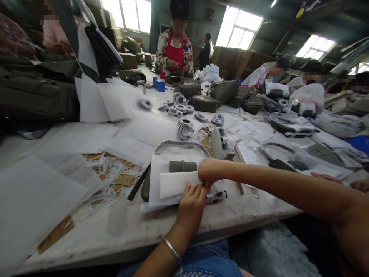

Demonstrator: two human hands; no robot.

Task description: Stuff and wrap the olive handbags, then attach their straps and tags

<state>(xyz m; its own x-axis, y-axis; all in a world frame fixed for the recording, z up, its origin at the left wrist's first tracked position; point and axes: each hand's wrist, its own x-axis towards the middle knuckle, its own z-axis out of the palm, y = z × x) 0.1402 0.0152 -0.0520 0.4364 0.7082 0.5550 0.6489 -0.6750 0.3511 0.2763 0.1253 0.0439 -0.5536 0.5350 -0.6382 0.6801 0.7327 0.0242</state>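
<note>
A dark olive handbag lies flat on the table in front of me, mostly covered by white wrapping paper. Its wrapped curved handle arches behind it. My left hand, with a silver bangle on the wrist, rests on the paper's right edge, fingers bent down onto it. My right hand reaches in from the right and pinches the same paper edge just above the left hand.
White tissue sheets and brown card tags cover the table on the left. Wrapped strap coils and more olive bags lie further back. A person in a red apron stands at the far end; other people work at the right.
</note>
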